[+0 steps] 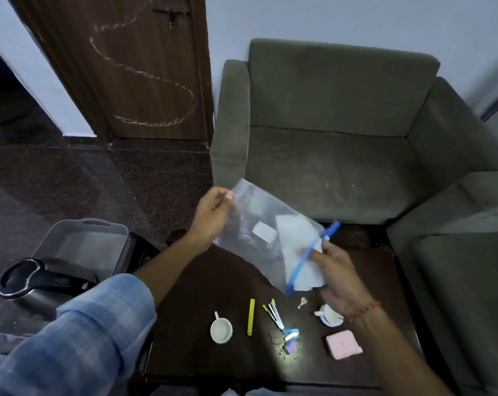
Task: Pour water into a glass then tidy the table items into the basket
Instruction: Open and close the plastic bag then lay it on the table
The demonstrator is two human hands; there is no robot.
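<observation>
Clear zip bag [259, 224] held up over dark counter [202, 270], long side running 10 to 4 o'clock, blue zip end at 4. Left hand [212, 215] grip pinches top corner; right hand [337, 270] grip pinches zip end. One grey basket [70, 232] at 9 o'clock. One white cup [221, 330], one yellow stick [251, 317], one pink case [343, 344] on counter

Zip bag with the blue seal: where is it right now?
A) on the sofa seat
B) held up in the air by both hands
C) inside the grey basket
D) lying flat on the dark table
B: the left hand pinches the zip bag at its far corner and the right hand grips it near the blue seal, holding it above the table; the grey basket sits off to the left.
</observation>
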